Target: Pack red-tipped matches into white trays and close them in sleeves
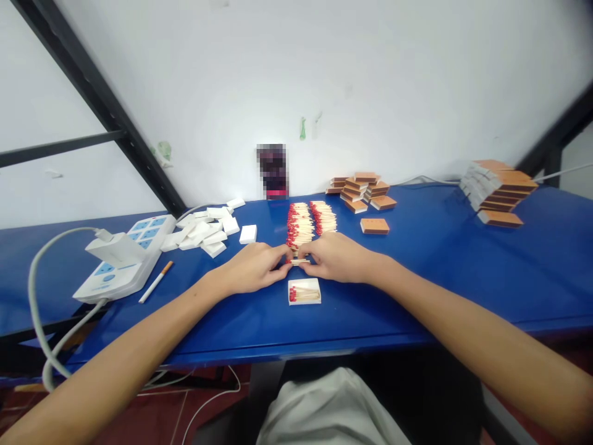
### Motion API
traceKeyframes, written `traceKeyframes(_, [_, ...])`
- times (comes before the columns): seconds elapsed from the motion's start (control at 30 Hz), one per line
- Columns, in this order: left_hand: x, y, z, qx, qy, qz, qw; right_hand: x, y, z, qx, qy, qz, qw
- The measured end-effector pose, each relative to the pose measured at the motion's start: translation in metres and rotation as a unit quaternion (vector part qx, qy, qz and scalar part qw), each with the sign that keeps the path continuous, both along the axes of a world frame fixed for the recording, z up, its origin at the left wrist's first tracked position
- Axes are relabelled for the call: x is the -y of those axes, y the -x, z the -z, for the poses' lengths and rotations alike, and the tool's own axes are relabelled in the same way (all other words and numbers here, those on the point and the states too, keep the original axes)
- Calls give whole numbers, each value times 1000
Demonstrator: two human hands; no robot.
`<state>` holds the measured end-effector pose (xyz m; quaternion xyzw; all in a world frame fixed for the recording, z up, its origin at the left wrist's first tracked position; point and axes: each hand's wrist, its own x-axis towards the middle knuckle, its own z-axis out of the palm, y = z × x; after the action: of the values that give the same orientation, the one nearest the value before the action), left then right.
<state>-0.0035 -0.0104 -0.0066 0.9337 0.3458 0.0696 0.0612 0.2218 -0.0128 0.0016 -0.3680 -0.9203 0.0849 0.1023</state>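
My left hand [256,267] and my right hand [339,257] meet at the middle of the blue table, pinching a few matches [300,262] between them. The left fingers are at the red heads, the right fingers at the plain ends. Just behind lie two rows of red-headed matches, a left pile [301,224] and a right pile [323,217]. In front of my hands sits a white matchbox tray [311,283] partly filled with matches, their heads to the left.
White trays [204,230] lie heaped at left, with a single tray [248,234] nearer. Orange-brown matchbox covers [356,206] are piled behind; one matchbox [375,226] lies apart. More boxes [503,185] stack at right. A power strip [134,247] and a cigarette [156,282] lie left.
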Motion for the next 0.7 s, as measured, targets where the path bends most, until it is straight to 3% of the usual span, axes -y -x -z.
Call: traceKeyframes(0.7, [2,-3,-2,-22,-9,-10,1000,-3,1,6,-1,-20,-3,1000])
